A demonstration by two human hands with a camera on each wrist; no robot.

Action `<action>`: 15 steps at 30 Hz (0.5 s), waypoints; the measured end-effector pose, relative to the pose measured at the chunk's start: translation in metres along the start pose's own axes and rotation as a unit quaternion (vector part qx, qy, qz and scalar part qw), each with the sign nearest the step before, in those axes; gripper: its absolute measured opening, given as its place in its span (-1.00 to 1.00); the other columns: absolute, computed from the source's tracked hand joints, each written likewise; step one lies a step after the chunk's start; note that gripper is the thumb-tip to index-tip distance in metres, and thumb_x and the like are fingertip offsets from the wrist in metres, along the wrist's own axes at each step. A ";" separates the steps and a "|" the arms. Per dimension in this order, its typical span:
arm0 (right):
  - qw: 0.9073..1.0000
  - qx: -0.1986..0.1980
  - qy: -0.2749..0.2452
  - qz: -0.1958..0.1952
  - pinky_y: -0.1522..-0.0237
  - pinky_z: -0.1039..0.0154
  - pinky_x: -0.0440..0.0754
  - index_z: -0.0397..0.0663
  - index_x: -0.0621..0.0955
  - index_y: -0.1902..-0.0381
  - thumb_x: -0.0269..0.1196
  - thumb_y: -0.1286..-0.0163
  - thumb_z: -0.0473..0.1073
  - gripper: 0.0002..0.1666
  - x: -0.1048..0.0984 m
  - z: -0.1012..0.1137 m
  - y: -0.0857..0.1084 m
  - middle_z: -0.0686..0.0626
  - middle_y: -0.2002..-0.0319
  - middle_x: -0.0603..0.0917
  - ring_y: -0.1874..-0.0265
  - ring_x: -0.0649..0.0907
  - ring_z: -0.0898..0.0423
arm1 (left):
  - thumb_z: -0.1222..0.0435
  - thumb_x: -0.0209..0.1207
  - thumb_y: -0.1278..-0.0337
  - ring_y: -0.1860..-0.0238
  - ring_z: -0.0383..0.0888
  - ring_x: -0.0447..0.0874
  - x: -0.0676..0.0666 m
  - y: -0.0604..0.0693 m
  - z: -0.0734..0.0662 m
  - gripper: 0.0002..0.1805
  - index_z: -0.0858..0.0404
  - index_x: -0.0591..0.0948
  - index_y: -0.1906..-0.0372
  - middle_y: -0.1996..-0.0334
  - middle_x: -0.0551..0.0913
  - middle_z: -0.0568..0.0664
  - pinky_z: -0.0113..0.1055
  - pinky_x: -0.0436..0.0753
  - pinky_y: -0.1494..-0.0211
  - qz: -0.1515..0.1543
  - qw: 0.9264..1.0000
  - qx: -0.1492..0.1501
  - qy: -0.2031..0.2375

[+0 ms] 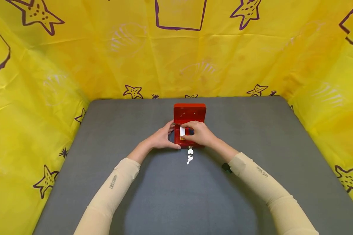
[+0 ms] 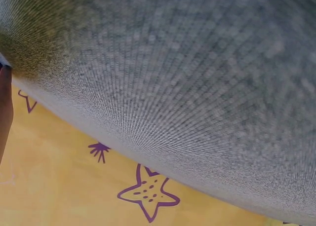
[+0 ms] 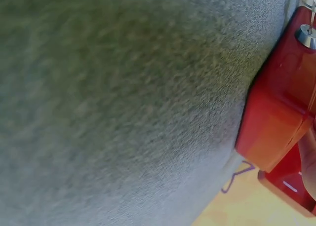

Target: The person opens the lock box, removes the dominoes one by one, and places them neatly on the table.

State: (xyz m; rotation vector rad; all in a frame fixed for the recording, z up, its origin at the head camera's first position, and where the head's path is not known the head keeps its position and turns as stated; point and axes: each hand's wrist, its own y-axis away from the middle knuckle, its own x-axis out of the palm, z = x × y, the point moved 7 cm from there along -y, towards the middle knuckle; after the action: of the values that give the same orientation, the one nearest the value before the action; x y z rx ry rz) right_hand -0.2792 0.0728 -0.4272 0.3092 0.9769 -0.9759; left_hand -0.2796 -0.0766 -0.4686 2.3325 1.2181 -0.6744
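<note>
Head view: the right hand (image 1: 202, 133) pinches a white block (image 1: 182, 131) inside the red box (image 1: 190, 114), whose side the left hand (image 1: 161, 137) touches, fingers spread. Probably light and stiff, the block suits gripping by its ends.

The left arm (image 1: 116, 187) and right arm (image 1: 261, 182) stretched forward and slanted inward, each in a pale sleeve, with the wrists bare. The left hand (image 1: 163, 137) formed a wide curve, fingers pointing forward and the thumb extended toward the right hand (image 1: 201, 133). The latter arched inward, its thumb and forefinger bent toward each other in a pinch. In each wrist view, only a small part of the hand showed at the edge.
</note>
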 end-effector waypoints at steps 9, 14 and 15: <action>0.993 0.048 -0.098 -0.037 0.00 0.16 0.64 -0.04 0.66 -0.07 0.49 -0.12 -0.08 -0.47 -0.008 -0.013 0.012 -0.01 0.01 0.68 0.10 0.65 0.02 | 0.03 0.53 0.25 -0.38 0.03 0.29 0.000 0.001 0.003 0.31 0.17 -0.10 -0.54 -0.40 0.24 0.12 -0.12 0.34 -0.37 0.002 1.000 -0.004 0.009; 0.974 0.103 -0.198 -0.035 -0.01 0.18 0.62 0.00 0.65 -0.08 0.48 -0.15 -0.05 -0.47 -0.009 -0.024 0.019 -0.01 -0.02 0.66 0.05 0.68 0.01 | 0.01 0.52 0.25 -0.38 0.02 0.28 0.000 0.000 0.003 0.31 0.14 -0.10 -0.54 -0.41 0.24 0.09 -0.08 0.38 -0.34 0.004 1.000 -0.008 0.005; 0.969 0.115 -0.216 -0.033 -0.01 0.19 0.62 0.02 0.65 -0.09 0.47 -0.15 -0.02 -0.47 -0.010 -0.026 0.021 -0.01 -0.03 0.65 0.04 0.68 0.01 | 0.01 0.52 0.25 -0.38 0.01 0.28 0.000 0.000 0.003 0.31 0.14 -0.10 -0.54 -0.41 0.24 0.09 -0.08 0.39 -0.34 0.003 1.000 -0.009 0.005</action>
State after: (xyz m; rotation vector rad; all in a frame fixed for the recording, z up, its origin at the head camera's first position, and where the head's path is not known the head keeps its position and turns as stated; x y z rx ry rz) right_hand -0.2787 0.1055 -0.4376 0.2431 0.4801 -1.1614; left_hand -0.2800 -0.0782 -0.4712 2.3264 1.2149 -0.6482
